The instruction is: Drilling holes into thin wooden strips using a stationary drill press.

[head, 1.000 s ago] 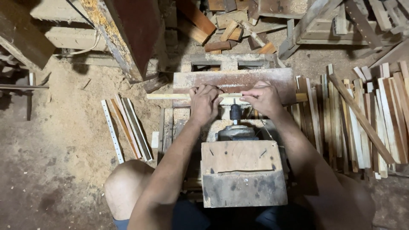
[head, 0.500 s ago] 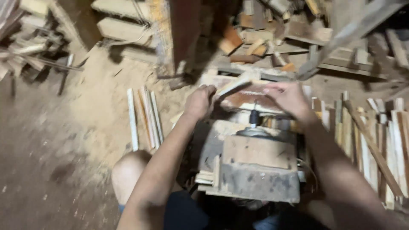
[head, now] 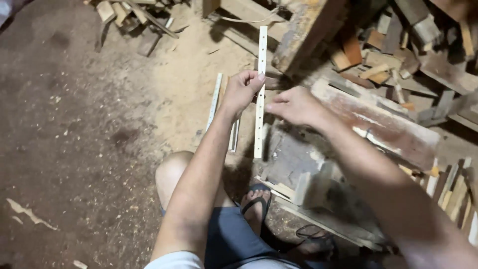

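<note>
The left hand (head: 242, 91) pinches a pale slat (head: 260, 94) near its middle, fingers closed on it; the slat stands upright, both ends free (small holes run down its face). The right hand (head: 294, 105) hangs just right of it, fingers loosely open, touching nothing. Left of the fingers lies bare sawdust floor (head: 89, 129). Below them lie more slats (head: 216, 102); right, a reddish plank (head: 383, 124) and scrap wood (head: 378, 60) crowd close.

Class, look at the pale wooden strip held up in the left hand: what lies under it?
Under the strip lie sawdust floor and more strips; the left hand hides part of them.
</note>
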